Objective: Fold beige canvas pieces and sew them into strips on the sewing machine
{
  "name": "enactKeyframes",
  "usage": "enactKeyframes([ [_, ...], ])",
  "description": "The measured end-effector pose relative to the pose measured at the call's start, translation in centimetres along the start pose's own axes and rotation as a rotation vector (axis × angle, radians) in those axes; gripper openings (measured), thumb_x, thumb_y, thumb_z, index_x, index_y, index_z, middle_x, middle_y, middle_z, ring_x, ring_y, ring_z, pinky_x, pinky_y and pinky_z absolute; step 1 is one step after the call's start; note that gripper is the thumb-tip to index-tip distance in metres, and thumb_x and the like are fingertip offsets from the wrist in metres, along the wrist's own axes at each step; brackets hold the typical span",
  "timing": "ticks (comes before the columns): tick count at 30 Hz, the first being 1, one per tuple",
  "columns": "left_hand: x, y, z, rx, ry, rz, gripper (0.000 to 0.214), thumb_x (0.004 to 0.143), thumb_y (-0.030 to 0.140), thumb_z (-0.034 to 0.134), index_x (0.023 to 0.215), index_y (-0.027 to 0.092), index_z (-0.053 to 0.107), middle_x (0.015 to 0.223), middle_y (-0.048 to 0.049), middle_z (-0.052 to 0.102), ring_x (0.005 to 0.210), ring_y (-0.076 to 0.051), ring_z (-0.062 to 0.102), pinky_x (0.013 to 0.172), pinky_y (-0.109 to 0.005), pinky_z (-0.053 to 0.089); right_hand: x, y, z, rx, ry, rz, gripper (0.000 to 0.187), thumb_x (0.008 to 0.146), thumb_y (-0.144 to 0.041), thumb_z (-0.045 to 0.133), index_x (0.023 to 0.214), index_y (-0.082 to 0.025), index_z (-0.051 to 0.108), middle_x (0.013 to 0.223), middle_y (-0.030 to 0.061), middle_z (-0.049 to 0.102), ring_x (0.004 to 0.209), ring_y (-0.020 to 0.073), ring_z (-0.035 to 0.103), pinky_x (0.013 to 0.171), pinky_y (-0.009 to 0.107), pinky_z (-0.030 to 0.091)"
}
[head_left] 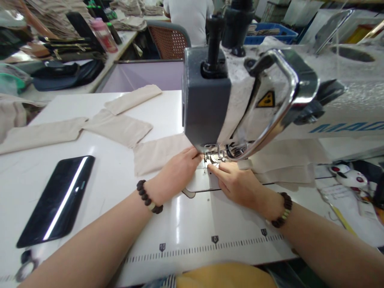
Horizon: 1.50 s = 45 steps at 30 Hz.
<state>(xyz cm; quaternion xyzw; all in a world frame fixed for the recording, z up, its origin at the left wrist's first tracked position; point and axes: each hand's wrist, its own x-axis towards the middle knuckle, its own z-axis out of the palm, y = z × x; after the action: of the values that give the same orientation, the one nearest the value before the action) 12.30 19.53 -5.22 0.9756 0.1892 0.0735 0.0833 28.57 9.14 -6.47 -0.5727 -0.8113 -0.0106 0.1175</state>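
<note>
At the needle area of a sewing machine [207, 100], my two hands work close together. My left hand [178, 174] has its fingers together, pressing on the near right end of a beige fabric piece [159, 152] beside the presser foot [214, 157]. My right hand [241, 184] lies low over the metal needle plate [204, 182], index finger stretched toward the foot. Whether cloth lies under its fingertips is hard to see. More beige fabric [285, 162] lies just beyond the right hand, under the machine arm. Both wrists wear dark bead bracelets.
Further beige pieces [117, 126] lie overlapping at left on the white table. A black phone [57, 200] rests near my left forearm. Small tools and a white-and-red object [349, 176] are at right. Beyond stand a chair [169, 40] and a person in a light top [189, 18].
</note>
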Motion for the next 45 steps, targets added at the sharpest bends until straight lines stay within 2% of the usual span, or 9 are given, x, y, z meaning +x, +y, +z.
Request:
enactKeyframes([
  [10,-0.7,0.5,0.5,0.072,0.039,-0.019,0.020,0.087,0.009,0.043,0.104,0.009,0.055,0.105,-0.0122,0.055,0.101,-0.021,0.052,0.091,-0.037,0.045,0.1,0.1,0.3,0.024,-0.003,-0.029,0.031,0.080,-0.009,0.043,0.107,-0.010,0.059,0.072,0.0048,0.057,0.068,0.0173,0.051,0.065,0.028,0.037],
  [15,-1.4,1.2,-0.2,0.169,-0.055,-0.212,0.018,0.086,0.006,0.040,0.095,0.010,0.054,0.093,-0.0109,0.055,0.085,-0.024,0.055,0.068,-0.037,0.051,-0.3,0.3,0.7,0.063,0.009,-0.018,0.034,0.084,-0.011,0.039,0.112,-0.010,0.057,0.075,0.0060,0.058,0.071,0.0190,0.053,0.068,0.031,0.039],
  [19,-1.4,-0.4,0.7,0.115,0.074,-0.274,0.026,0.087,0.006,0.035,0.108,0.007,0.051,0.113,-0.0180,0.052,0.110,-0.027,0.048,0.089,-0.045,0.044,-0.8,0.8,1.3,0.095,-0.008,-0.028,0.037,0.087,-0.012,0.035,0.118,-0.009,0.055,0.077,0.0073,0.061,0.071,0.0190,0.054,0.068,0.031,0.040],
  [23,-1.2,-1.5,1.2,0.108,0.078,-0.243,0.030,0.087,0.006,0.034,0.113,0.007,0.049,0.125,-0.0194,0.046,0.122,-0.029,0.037,0.101,-0.051,0.030,-0.7,0.9,1.6,0.091,0.012,-0.047,0.037,0.088,-0.013,0.034,0.119,-0.009,0.054,0.080,0.0082,0.061,0.074,0.0192,0.055,0.068,0.031,0.042],
  [29,-1.6,0.2,-0.4,0.133,-0.002,-0.100,0.021,0.087,0.007,0.038,0.100,0.009,0.053,0.110,-0.0139,0.053,0.104,-0.022,0.051,0.091,-0.037,0.042,-1.3,0.0,-2.4,-0.018,0.093,-0.135,0.029,0.092,-0.016,0.033,0.104,-0.009,0.059,0.074,0.0062,0.060,0.064,0.0174,0.054,0.058,0.028,0.039],
  [32,-2.5,1.7,-1.2,0.085,-0.077,-0.001,0.019,0.086,0.006,0.040,0.098,0.011,0.054,0.101,-0.0106,0.056,0.093,-0.019,0.055,0.082,-0.032,0.046,-3.1,0.5,-5.6,-0.087,0.148,-0.027,0.028,0.092,-0.022,0.038,0.076,-0.015,0.060,0.070,0.0049,0.057,0.065,0.0175,0.053,0.060,0.028,0.038],
  [35,-4.0,3.6,-1.7,0.047,-0.107,0.098,0.019,0.086,0.006,0.040,0.097,0.012,0.055,0.096,-0.0089,0.058,0.091,-0.019,0.056,0.081,-0.032,0.047,-5.3,1.7,-7.6,-0.207,0.185,0.179,0.023,0.089,-0.020,0.043,0.073,-0.016,0.059,0.070,0.0043,0.056,0.065,0.0179,0.052,0.059,0.029,0.036],
  [39,-6.3,5.9,-1.6,0.018,-0.048,0.184,0.021,0.087,0.008,0.041,0.100,0.013,0.057,0.098,-0.0089,0.060,0.088,-0.019,0.058,0.079,-0.032,0.050,-7.1,2.8,-7.4,-0.324,0.187,0.315,0.016,0.087,-0.018,0.048,0.076,-0.016,0.060,0.075,0.0046,0.058,0.066,0.0187,0.051,0.061,0.030,0.036],
  [45,-8.7,7.2,-0.2,-0.009,0.107,0.197,0.027,0.086,0.006,0.040,0.107,0.011,0.056,0.101,-0.0099,0.061,0.086,-0.019,0.059,0.078,-0.032,0.052,-6.6,3.4,-5.9,-0.391,0.106,0.303,0.006,0.085,-0.020,0.055,0.084,-0.017,0.059,0.085,0.0061,0.058,0.077,0.0197,0.052,0.068,0.030,0.036],
])
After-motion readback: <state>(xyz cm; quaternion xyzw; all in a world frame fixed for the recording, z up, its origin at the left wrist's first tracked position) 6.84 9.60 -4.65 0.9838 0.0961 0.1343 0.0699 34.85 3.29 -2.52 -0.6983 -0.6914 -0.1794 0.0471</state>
